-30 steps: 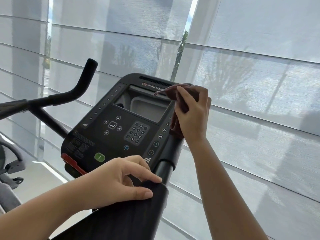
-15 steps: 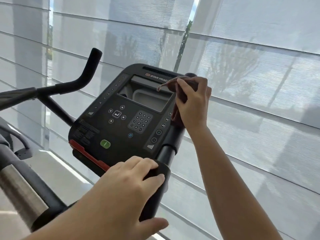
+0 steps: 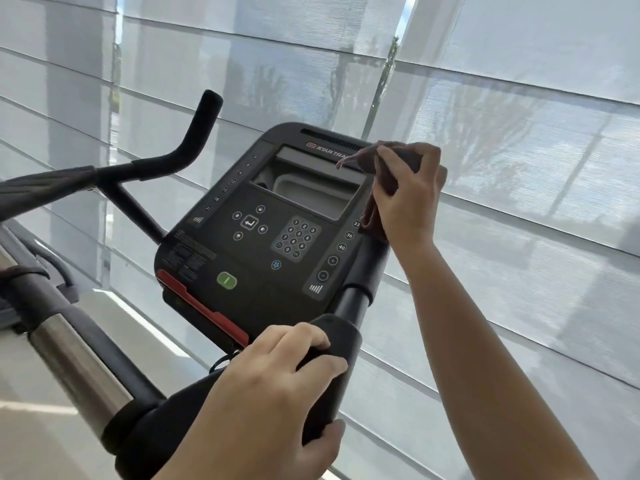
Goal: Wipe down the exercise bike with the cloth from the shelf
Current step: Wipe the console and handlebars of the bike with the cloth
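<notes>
Her right hand [image 3: 407,199] bunches the dark reddish cloth [image 3: 375,216] against the black console's [image 3: 263,237] right edge, its unwiped face lying leftward, while her left hand [image 3: 273,386] grips the black handlebar [image 3: 332,344].

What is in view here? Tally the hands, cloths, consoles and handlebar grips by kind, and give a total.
Hands: 2, the left hand on the near grip and the right hand holding the cloth
Cloth: 1, the cloth
Console: 1, the console
Handlebar grips: 2, the near grip and the far grip
Total: 6
</notes>
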`<state>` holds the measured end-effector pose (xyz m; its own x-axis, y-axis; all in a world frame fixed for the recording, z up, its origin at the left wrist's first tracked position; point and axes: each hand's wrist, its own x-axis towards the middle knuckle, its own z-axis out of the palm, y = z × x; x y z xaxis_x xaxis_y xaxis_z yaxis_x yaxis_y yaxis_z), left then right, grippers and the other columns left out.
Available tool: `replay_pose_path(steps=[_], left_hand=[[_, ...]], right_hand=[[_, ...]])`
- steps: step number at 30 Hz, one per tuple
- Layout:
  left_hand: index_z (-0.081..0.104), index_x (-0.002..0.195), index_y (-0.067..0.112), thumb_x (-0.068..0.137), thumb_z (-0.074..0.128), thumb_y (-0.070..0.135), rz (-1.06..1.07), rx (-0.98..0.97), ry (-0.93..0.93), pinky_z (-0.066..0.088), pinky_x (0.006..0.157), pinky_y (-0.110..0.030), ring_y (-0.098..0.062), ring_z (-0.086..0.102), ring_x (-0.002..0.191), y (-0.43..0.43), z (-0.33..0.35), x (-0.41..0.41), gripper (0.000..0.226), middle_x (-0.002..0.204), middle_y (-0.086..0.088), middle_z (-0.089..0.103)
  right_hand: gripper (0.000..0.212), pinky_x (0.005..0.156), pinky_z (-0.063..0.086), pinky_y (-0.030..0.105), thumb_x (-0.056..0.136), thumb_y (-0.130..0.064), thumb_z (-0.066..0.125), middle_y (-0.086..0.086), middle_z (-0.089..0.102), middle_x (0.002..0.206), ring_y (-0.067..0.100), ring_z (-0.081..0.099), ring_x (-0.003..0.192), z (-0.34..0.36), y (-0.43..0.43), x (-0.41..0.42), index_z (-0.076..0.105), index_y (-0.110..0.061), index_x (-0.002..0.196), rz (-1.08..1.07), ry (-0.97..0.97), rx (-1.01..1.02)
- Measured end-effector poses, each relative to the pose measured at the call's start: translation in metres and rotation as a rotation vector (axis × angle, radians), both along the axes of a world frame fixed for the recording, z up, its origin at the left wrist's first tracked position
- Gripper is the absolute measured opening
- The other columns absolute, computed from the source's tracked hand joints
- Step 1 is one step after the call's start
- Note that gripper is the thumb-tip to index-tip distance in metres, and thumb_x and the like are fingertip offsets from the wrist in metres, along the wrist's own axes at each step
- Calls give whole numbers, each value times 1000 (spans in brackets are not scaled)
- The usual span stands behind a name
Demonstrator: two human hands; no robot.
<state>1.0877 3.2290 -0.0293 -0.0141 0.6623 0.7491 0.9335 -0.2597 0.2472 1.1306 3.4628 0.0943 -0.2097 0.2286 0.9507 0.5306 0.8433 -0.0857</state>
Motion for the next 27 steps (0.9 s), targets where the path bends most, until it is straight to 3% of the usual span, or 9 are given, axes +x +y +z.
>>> replay_pose_path(steps=[4,6,8,12,17,20,24,27], left_hand=[[72,87,25,62,49,44,-18,-32,-48,55,57,-26,-11,62,83,-3,-1,-2,38,92,8,64],[71,88,24,62,52,44,-22,-42,-71,55,59,-27,-11,62,84,-5,0,-2,38,93,9,63],[71,91,25,60,60,43,-30,-62,-86,54,61,-26,-10,60,85,-6,1,-2,37,94,11,61],[68,99,29,61,63,48,-68,-109,-66,50,70,-23,-3,52,92,-5,2,-10,43,99,17,55],[57,114,40,68,53,61,-198,-165,-129,36,88,-11,9,32,110,-5,4,-24,51,112,32,39],[55,118,40,69,52,60,-234,-197,-108,29,92,-6,10,29,114,-7,6,-29,53,115,34,35],[56,115,41,68,54,58,-274,-230,-135,26,93,-2,12,31,115,-11,7,-37,50,115,35,34],[56,113,44,66,54,62,-291,-239,-166,26,92,-1,13,31,116,-13,3,-48,51,115,37,32]], right_hand=[[38,93,35,18,78,-2,67,9,48,116,23,46,104,-63,-15,34,65,-16,114,124,5,-151],[37,98,39,23,79,-1,66,13,48,113,20,48,104,-66,-18,39,65,-12,114,158,51,-168],[37,101,38,32,78,0,66,19,48,114,28,48,106,-45,-16,32,65,-10,113,150,38,-130],[36,97,21,5,81,-6,64,20,46,119,32,46,106,8,-3,1,64,-14,117,84,124,-66],[37,102,37,27,79,-6,66,8,46,113,23,49,105,-26,-16,14,65,-17,114,154,101,-214],[35,97,36,14,79,-8,66,4,47,109,3,46,97,-51,-24,35,66,-20,112,129,-23,-231],[34,100,31,20,82,-8,64,16,46,119,30,46,108,-19,-19,19,65,-15,115,17,-41,-114],[33,94,18,3,84,-10,62,20,46,122,35,45,107,7,-10,-1,63,-15,117,-46,35,-51]])
